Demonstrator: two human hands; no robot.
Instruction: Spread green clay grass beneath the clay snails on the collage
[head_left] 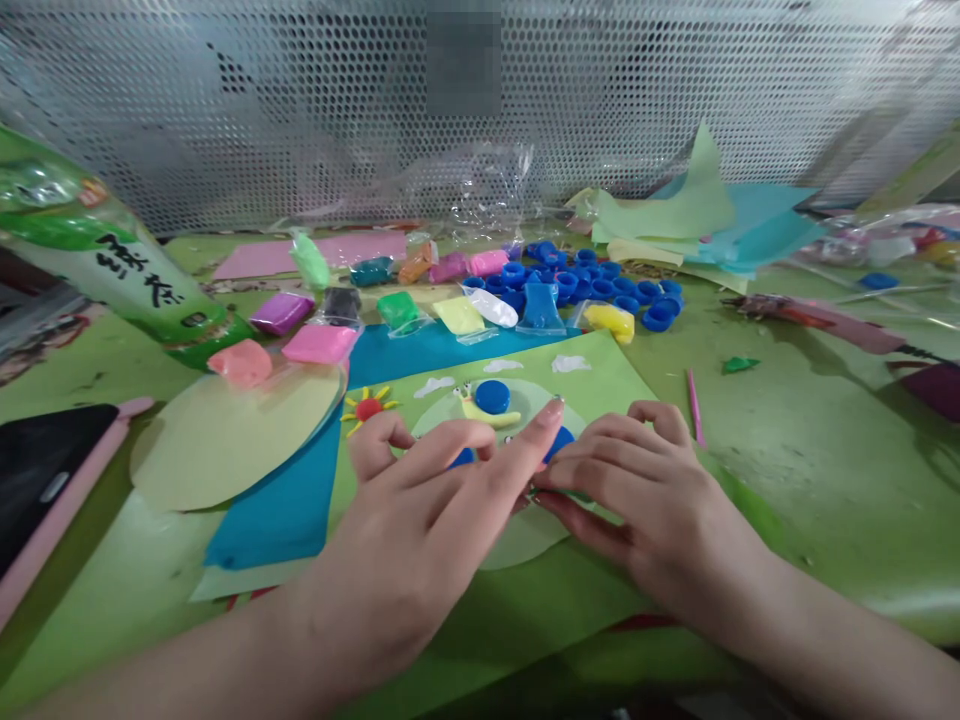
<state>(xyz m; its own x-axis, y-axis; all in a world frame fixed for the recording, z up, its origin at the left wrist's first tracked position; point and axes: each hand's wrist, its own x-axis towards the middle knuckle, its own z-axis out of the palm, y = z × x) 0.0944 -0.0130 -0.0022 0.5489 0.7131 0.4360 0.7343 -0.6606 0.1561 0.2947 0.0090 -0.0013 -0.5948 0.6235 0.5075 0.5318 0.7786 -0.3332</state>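
A craft picture on light green paper (611,370) lies before me. On it, a yellow clay snail (491,412) has a blue bottle cap (493,397) for a shell, near a red and yellow clay sun (369,408). My left hand (420,510) is over the picture, index finger stretched out, other fingers bent and apart; its thumb is mostly hidden. My right hand (645,490) has its fingertips pressed together low on the pale round paper (510,555), beside another blue cap (559,443). A bit of green shows under these fingers, too covered to name.
Several clay packets (401,312) and a heap of blue caps (577,280) lie behind the picture. A green tea bottle (127,260) leans at left above a black tablet (52,470). A pink stick (696,408) and a pink-handled tool (832,322) lie right. Perforated metal (322,120) stands behind.
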